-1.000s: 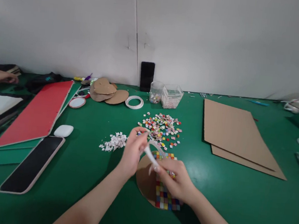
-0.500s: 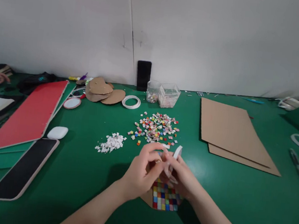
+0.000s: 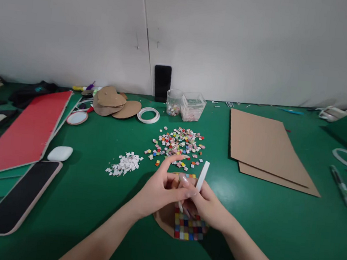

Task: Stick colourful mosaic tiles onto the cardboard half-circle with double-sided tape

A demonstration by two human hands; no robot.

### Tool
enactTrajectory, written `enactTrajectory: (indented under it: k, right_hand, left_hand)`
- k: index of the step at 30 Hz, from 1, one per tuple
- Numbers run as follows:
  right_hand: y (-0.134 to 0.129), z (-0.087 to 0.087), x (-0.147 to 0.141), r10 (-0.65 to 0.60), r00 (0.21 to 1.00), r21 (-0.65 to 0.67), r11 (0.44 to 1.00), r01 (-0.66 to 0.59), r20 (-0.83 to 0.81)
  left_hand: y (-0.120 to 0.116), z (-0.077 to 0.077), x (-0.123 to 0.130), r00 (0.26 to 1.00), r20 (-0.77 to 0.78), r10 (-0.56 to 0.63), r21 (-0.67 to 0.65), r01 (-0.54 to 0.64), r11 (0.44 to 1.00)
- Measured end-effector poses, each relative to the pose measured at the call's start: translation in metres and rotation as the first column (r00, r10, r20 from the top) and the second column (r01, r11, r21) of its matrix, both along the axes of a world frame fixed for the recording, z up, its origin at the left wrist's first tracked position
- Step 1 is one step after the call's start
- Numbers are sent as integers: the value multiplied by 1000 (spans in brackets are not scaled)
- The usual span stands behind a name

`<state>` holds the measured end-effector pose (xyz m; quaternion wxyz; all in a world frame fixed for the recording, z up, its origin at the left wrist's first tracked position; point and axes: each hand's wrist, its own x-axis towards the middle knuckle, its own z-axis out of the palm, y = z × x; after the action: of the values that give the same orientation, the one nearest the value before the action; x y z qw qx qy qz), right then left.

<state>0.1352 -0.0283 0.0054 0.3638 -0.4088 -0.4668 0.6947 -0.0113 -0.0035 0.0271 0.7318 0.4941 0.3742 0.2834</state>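
My two hands meet over a cardboard piece (image 3: 164, 219) partly covered with rows of coloured mosaic tiles (image 3: 189, 227). In my right hand (image 3: 210, 204) a flat white strip (image 3: 202, 176) is gripped, its upper end sticking up past the fingers. My left hand (image 3: 159, 190) brings its thumb against the right fingertips, with its index finger raised and curved above. Whatever lies between the left fingers is too small and covered to make out. Beyond the hands lies a loose heap of small coloured tiles (image 3: 176, 143). White paper bits (image 3: 125, 164) are piled to its left.
A clear cup (image 3: 174, 102) and a clear box (image 3: 192, 107) stand at the back by an upright phone (image 3: 162, 83). Cardboard sheets (image 3: 261, 145) lie right. On the left are a large phone (image 3: 20, 198), a white case (image 3: 60, 153) and a red board (image 3: 26, 129).
My left index finger has lifted and opened away from the others. The white strip shows more fully and upright. Another person's hand at the left edge has gone from view as the camera shifted.
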Motion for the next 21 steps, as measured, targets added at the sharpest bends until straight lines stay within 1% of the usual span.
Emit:
enactTrajectory:
  k: [3, 6, 9, 12, 14, 16, 17, 18, 19, 20, 21]
  right_hand:
    - [0, 3, -2, -38, 999, 56, 998, 36, 23]
    - [0, 4, -3, -31, 1000, 111, 993, 30, 4]
    - [0, 4, -3, -30, 1000, 174, 984, 29, 4]
    - [0, 2, -4, -68, 998, 140, 988, 69, -11]
    - [0, 0, -5, -132, 991, 81, 988, 135, -31]
    - [2, 0, -7, -205, 977, 18, 978, 206, -53]
    - [3, -1, -7, -236, 970, -9, 972, 236, -62]
    - [3, -1, -7, -260, 963, -28, 966, 258, -69]
    - [4, -1, -8, -281, 957, -40, 959, 279, -75]
    - [4, -2, -8, -302, 950, -45, 953, 299, -78]
    - [4, -2, -8, -320, 944, -45, 947, 317, -77]
  left_hand:
    - [2, 0, 0, 1000, -5, -4, -22, 4, 1000]
    - [3, -1, -1, 1000, -29, 6, -11, -6, 1000]
    - [4, -2, -1, 999, -28, -24, -18, 24, 1000]
    - [4, -3, -1, 999, -49, -23, 35, 25, 999]
    - [2, -3, -1, 998, -62, 11, 115, -3, 993]
    - [0, -5, -2, 995, -69, 75, 236, -56, 970]
    - [-2, -6, -2, 989, -86, 119, 326, -85, 942]
    - [-3, -7, -3, 979, -117, 166, 439, -99, 893]
    - [-3, -9, -4, 966, -161, 204, 563, -79, 822]
    - [-4, -10, -5, 949, -218, 229, 678, -21, 735]
    - [-4, -12, -5, 929, -279, 243, 765, 63, 641]
